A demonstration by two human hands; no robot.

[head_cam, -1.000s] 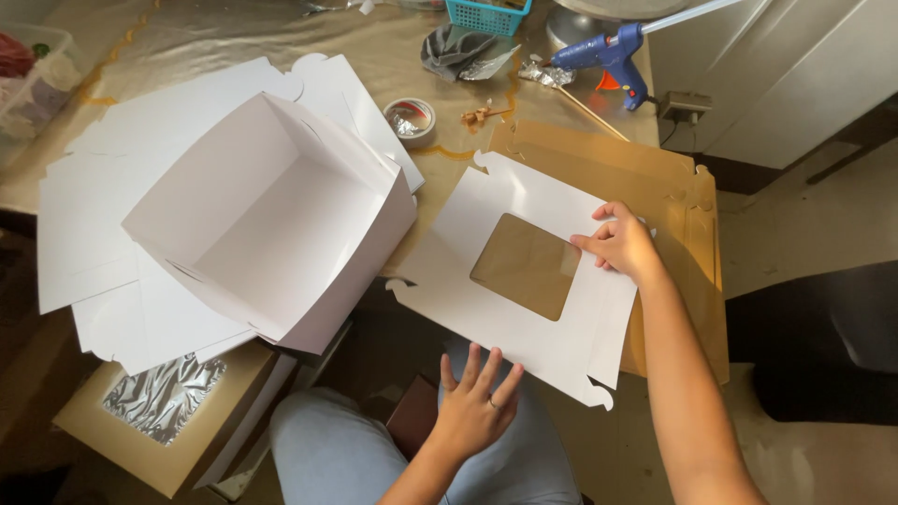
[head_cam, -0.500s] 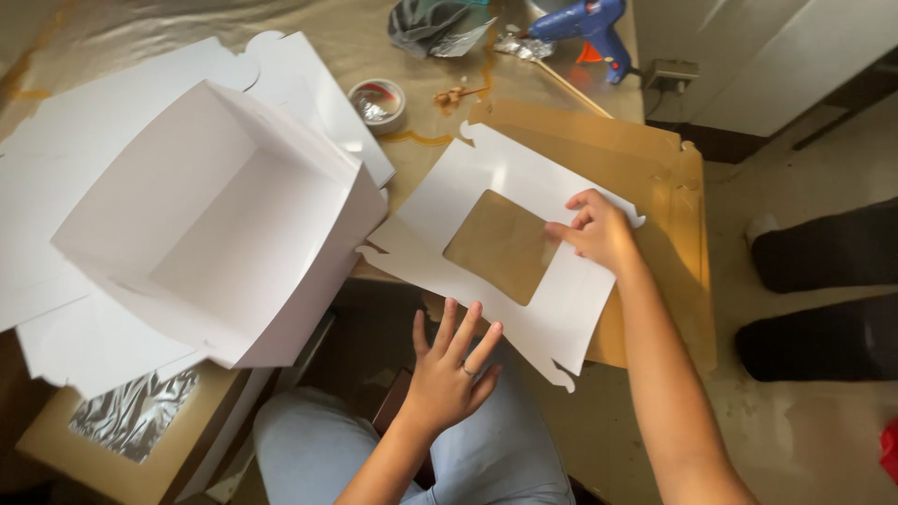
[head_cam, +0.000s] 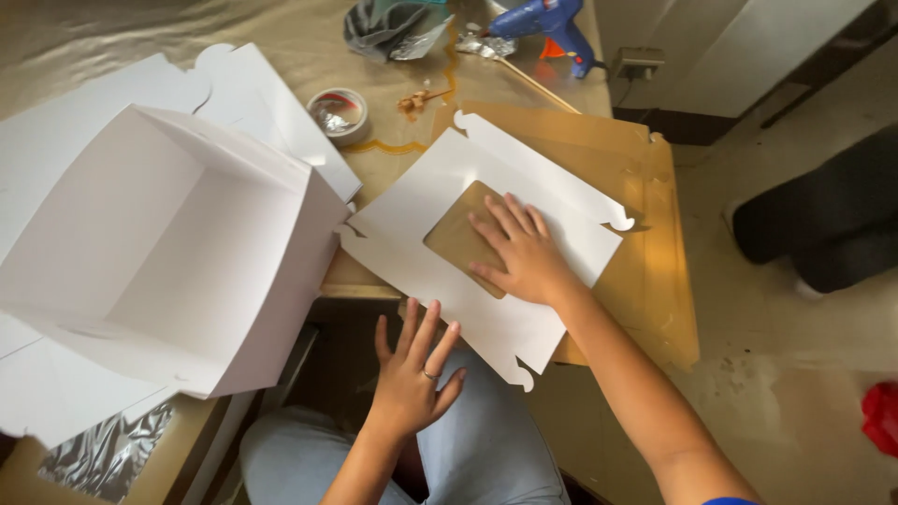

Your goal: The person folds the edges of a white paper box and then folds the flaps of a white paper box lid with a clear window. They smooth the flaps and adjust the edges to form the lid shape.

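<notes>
The white die-cut card [head_cam: 468, 271] is pinned flat by the right hand [head_cam: 519, 252], fingers spread—the left hand [head_cam: 412, 374] hovers open, fingers splayed, holding nothing.

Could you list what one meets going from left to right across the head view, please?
Open white box → roll of tape → left hand → right hand on the flat white card with a window → blue glue gun → brown board → red thing.
</notes>
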